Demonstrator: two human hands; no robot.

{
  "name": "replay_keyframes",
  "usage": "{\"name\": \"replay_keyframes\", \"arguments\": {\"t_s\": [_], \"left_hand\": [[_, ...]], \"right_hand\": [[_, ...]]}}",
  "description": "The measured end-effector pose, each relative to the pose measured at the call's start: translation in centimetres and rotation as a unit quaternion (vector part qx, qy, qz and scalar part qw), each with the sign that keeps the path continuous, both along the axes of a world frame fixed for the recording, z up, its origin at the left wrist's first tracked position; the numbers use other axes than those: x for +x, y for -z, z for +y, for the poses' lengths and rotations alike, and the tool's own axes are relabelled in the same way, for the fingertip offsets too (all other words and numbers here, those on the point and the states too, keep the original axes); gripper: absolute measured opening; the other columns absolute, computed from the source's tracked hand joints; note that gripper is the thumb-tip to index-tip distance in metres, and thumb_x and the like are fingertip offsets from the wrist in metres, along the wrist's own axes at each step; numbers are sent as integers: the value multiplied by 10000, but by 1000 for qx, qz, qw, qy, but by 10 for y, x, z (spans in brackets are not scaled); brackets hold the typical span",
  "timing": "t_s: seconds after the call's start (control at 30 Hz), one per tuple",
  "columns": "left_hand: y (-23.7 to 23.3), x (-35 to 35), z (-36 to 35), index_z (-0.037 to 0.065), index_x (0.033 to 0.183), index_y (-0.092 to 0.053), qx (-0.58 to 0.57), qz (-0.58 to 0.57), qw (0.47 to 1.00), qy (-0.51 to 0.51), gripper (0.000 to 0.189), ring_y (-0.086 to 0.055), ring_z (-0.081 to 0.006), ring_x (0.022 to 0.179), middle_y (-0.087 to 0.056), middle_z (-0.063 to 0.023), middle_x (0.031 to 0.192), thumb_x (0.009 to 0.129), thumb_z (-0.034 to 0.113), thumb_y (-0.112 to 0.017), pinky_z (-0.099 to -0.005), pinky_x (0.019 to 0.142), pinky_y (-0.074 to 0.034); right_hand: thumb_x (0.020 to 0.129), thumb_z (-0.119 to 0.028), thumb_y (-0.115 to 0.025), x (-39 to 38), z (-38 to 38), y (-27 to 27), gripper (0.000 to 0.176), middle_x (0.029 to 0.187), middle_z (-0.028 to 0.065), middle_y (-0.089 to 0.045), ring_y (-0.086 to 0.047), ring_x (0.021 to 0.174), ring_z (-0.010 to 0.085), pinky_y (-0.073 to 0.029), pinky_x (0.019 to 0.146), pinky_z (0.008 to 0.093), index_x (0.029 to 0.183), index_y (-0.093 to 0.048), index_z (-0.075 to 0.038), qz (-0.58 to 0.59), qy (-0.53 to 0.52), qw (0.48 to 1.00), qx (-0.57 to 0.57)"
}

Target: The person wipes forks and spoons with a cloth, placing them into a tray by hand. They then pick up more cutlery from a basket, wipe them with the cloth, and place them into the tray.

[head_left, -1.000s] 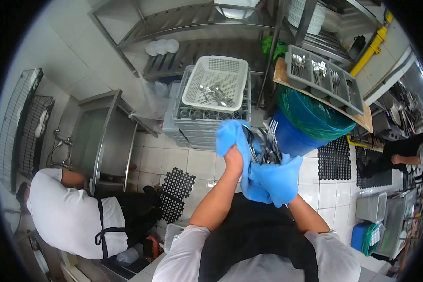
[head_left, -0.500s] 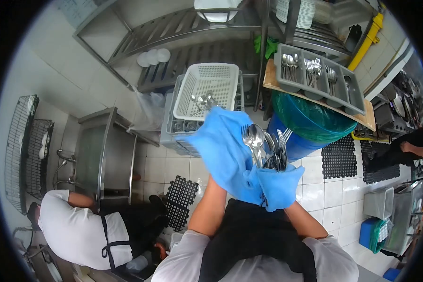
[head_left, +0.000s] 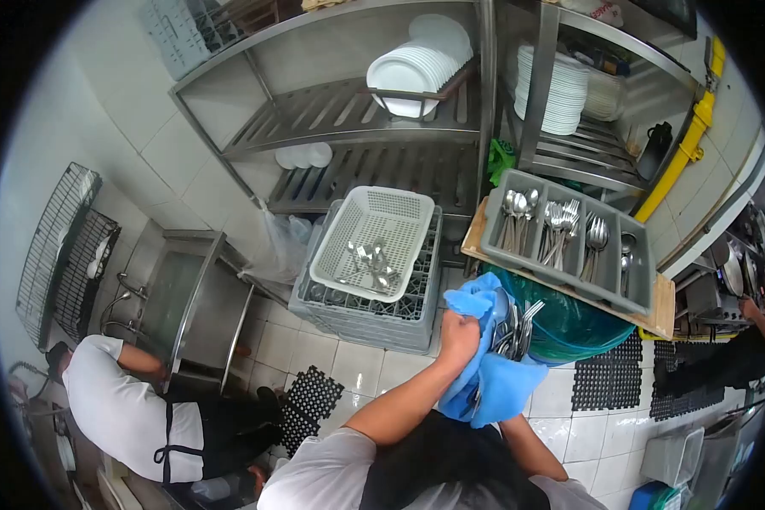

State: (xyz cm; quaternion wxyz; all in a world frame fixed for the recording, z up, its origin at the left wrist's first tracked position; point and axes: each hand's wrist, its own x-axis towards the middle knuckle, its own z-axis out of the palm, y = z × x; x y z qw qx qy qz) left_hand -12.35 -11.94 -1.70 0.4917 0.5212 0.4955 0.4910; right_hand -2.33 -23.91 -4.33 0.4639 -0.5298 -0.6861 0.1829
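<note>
Kitchen wash corner. Our left hand (head_left: pixel 459 333) squeezes blue cloth (head_left: pixel 495 395) round spoons and forks (head_left: pixel 519 326), below near edge of grey tray (head_left: pixel 561 279). Right hand under cloth, grip hidden. We should rub firmly, bundle tight.

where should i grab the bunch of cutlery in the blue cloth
Low, round the handles, from below through the blue cloth: the cutlery stands upright with tines and bowls fanning out on top, so the bundled handles look the surest grip.
</note>
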Motion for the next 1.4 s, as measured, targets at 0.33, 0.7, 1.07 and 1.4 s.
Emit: {"name": "replay_keyframes", "arguments": {"t_s": [0.33,0.7,1.07,1.4], "left_hand": [[-75,42,40,73,896,-657,-88,-221,970,-55,158,-557,-74,659,-626,-3,762,936,210,-589,-245,565,-411],[-43,0,75,3,1320,-437,-82,-414,892,165,480,-549,-210,1124,-570,-114,1209,948,297,-509,-334,979,-433],[-93,50,109,-5,984,-633,249,-67,966,7,214,-604,-163,785,-658,-70,940,908,194,-618,-303,752,-477],[-55,39,41,57,928,-628,-116,13,945,306,381,-540,-119,714,-614,-4,820,977,411,-496,-321,681,-462]], "right_hand": [[812,-96,-687,19,22,-57,459,941,36,-565,-560,866,105,-489,749,281,1177,-409,-83,367,97,900,-214],[681,-76,-797,23,48,-100,587,955,29,-546,-535,807,81,-466,721,250,1101,-392,-11,319,204,913,-151],[764,-76,-732,-7,45,-100,548,1069,48,-559,-581,910,123,-487,780,288,1183,-380,-47,369,160,906,-128],[788,-213,-743,19,28,-5,359,914,23,-588,-581,791,118,-488,738,281,1058,-553,-72,748,-65,659,-53]]}}
